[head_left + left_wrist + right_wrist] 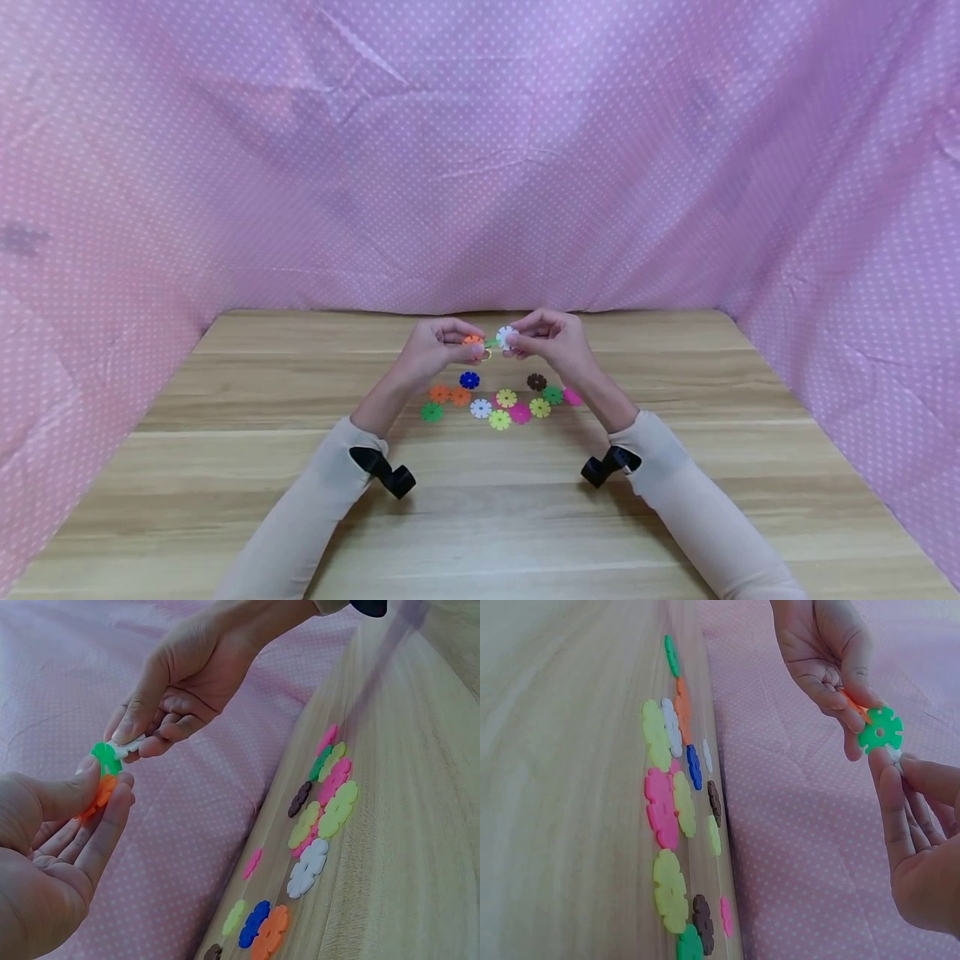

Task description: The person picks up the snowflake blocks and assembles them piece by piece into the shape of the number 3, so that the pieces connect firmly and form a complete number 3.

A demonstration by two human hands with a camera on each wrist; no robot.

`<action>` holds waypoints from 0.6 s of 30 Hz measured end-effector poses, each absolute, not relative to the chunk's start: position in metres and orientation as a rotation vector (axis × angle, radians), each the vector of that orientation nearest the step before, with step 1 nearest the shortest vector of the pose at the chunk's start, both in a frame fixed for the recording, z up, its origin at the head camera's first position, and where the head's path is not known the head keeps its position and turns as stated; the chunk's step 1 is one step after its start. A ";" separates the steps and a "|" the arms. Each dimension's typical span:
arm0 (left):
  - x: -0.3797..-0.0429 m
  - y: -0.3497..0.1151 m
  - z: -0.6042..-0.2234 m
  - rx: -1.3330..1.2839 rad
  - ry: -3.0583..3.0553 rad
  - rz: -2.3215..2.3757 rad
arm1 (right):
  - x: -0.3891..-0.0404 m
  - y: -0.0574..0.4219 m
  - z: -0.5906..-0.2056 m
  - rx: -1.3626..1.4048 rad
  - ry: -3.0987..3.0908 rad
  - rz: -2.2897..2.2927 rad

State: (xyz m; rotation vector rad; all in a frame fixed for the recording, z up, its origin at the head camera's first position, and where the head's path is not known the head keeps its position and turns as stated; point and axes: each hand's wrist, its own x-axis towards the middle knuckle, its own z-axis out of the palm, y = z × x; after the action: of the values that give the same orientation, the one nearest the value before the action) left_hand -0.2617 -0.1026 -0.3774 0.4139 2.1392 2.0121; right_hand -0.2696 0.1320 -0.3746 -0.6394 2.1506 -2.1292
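Note:
Above the table, my left hand (pixel 433 354) pinches an orange notched disc (pixel 472 340) between thumb and fingers. My right hand (pixel 557 340) pinches a white notched disc (pixel 506 337) the same way. Between the two hands sits a green notched disc (pixel 881 730), its face turned to the right wrist camera. The orange disc meets the green one on one side and the white disc (pixel 126 745) meets it on the other. Fingertips cover parts of the orange and white discs, so how deep the slots sit in each other cannot be told.
Several loose notched discs lie below the hands on the wooden table (pixel 480 517): a blue disc (pixel 469 380), a brown disc (pixel 536 382), a white disc (pixel 481 408), a yellow disc (pixel 540 407) and others. Behind the table hangs a pink dotted cloth (pixel 480 167).

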 end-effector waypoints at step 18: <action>-0.259 -0.102 -0.375 0.362 2.159 1.972 | -0.270 0.133 -0.375 -0.682 2.114 -2.119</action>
State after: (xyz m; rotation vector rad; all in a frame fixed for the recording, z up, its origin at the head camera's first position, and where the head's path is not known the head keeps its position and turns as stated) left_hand -0.2586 -0.1018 -0.3749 0.3617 2.1590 1.9723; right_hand -0.2699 0.1333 -0.3746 -0.6820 2.1141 -2.1191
